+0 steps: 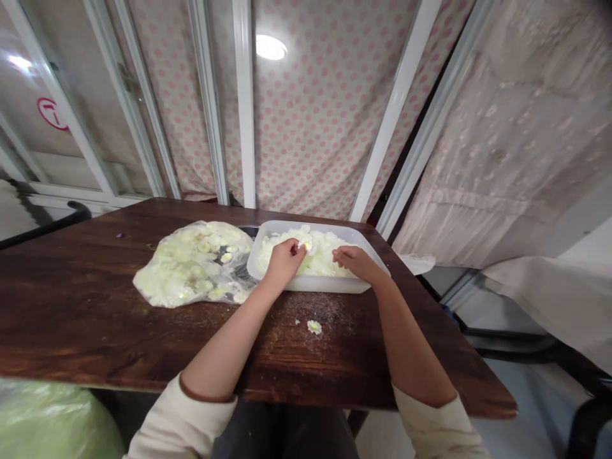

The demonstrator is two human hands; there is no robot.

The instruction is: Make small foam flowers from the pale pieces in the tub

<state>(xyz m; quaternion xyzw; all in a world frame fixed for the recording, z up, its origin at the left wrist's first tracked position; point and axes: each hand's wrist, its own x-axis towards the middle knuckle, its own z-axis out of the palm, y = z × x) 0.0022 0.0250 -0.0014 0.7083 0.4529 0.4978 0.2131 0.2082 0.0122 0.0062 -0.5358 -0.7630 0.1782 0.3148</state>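
Note:
A white plastic tray (313, 284) stands on the dark wooden table (76, 306), filled with pale white-green flower heads (319, 252). My left hand (285, 257) reaches into the tray and pinches one small flower head (304, 245) between its fingertips. My right hand (352, 260) rests inside the tray on the flowers, fingers curled down; what they hold, if anything, is hidden. A clear plastic bag (194, 263) with more of the same flowers lies left of the tray.
One loose flower head (314, 327) and a few crumbs lie on the table in front of the tray. A dotted curtain (306, 127) hangs behind the table. Another greenish bag (52, 421) sits low at the left. The table's right edge drops to the floor.

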